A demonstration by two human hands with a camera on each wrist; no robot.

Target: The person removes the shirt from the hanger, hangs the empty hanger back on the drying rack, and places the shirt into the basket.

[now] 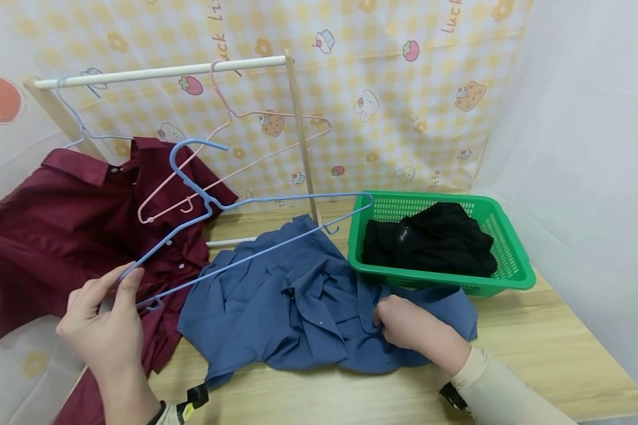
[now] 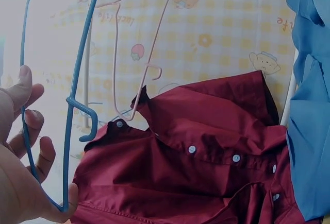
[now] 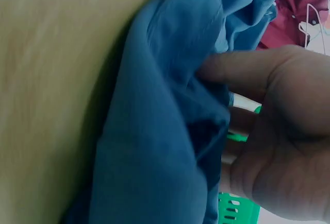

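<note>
My left hand (image 1: 106, 321) grips one end of a blue clothes hanger (image 1: 268, 254), thumb and fingers round its wire in the left wrist view. The hanger is held up, its hook toward the rack, its long bar crossing over a blue shirt (image 1: 266, 319). That shirt lies crumpled on the table. At its right part, my right hand (image 1: 406, 324) pinches the fabric; in the right wrist view the thumb (image 3: 242, 69) presses into a fold of the cloth, with the other fingers partly hidden behind it.
A dark red shirt (image 1: 101, 200) hangs at the left on another blue hanger (image 1: 71, 109). An unloaded pink hanger (image 1: 228, 100) hangs from the rack's white rail (image 1: 159, 73). Behind the blue shirt, a green basket (image 1: 516, 254) holds a black garment (image 1: 430, 242). The wooden table (image 1: 553, 354) ends at the right.
</note>
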